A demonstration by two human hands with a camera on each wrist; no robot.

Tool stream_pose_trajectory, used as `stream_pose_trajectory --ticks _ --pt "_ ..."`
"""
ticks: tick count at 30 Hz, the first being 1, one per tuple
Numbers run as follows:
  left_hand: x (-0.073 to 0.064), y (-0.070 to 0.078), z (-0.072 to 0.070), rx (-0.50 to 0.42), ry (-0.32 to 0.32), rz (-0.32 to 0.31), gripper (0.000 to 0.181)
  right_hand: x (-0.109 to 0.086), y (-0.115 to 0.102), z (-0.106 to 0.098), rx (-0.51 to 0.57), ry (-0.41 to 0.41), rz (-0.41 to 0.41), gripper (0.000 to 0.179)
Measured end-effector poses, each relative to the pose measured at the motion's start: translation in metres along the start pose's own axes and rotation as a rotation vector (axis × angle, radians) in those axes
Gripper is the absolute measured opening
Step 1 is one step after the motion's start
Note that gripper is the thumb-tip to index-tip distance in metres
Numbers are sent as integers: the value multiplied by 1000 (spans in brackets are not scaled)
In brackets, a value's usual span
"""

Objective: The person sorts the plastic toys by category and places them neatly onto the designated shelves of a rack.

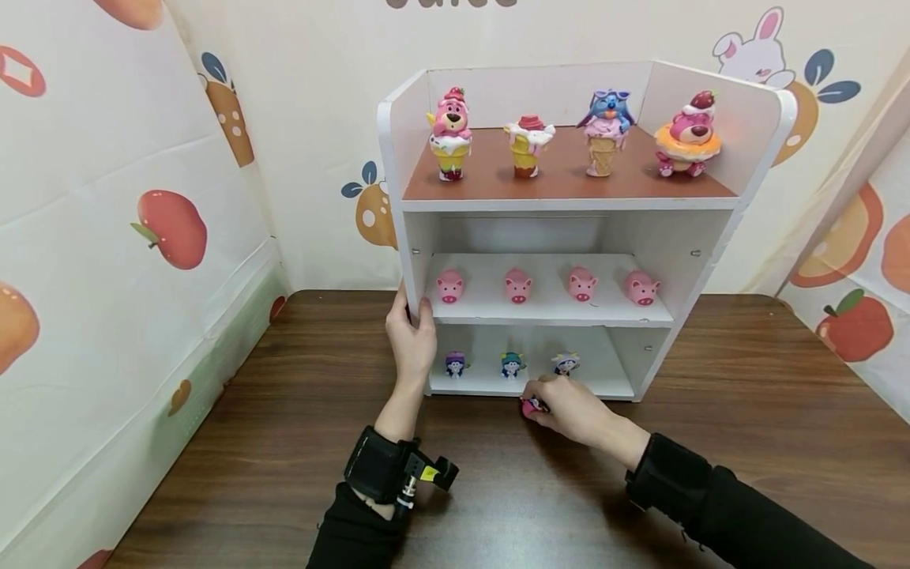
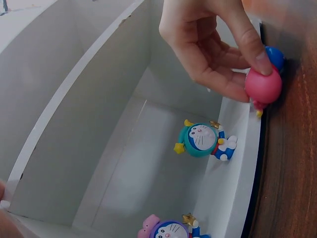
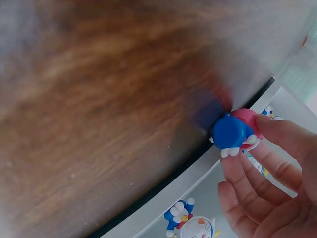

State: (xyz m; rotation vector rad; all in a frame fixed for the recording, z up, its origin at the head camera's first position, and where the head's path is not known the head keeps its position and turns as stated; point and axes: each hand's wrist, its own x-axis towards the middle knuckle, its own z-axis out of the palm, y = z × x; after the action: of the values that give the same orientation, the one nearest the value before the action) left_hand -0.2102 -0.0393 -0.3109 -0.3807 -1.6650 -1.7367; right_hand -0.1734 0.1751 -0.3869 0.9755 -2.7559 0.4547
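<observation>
My right hand [image 1: 569, 407] pinches a small cat figurine [image 3: 230, 133] with a pink hood and blue body, between thumb and fingers. It is just in front of the bottom shelf's front edge, close over the table; in the left wrist view the hood's pink back [image 2: 263, 85] shows. My left hand [image 1: 414, 340] grips the left side panel of a white shelf unit [image 1: 465, 207], thumb on the near side. On the bottom shelf stand a purple-hooded figurine [image 1: 455, 364], a teal-hooded figurine [image 2: 200, 140] and a white-hooded figurine [image 1: 565, 363], the last nearest my right hand.
Several pink pig heads, one a pig [image 1: 518, 285], line the middle shelf. The brown top shelf [image 1: 490, 186] carries ice-cream-style figures, including a blue one [image 1: 606, 130] and a bear in an orange ring [image 1: 686, 136]. The unit stands on a dark wooden table [image 1: 298, 411] before papered walls.
</observation>
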Motion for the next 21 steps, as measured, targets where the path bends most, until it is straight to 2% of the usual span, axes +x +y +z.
stream_pose_trajectory --ticks 11,16,21 --pt "0 1 0 -1 -5 -15 42 -14 -8 -1 81 -34 65 10" --pt "0 1 0 5 -5 -17 41 -18 -10 -5 83 -41 93 10" --pt "1 2 0 9 -3 -5 41 -16 -7 -16 84 -92 61 18"
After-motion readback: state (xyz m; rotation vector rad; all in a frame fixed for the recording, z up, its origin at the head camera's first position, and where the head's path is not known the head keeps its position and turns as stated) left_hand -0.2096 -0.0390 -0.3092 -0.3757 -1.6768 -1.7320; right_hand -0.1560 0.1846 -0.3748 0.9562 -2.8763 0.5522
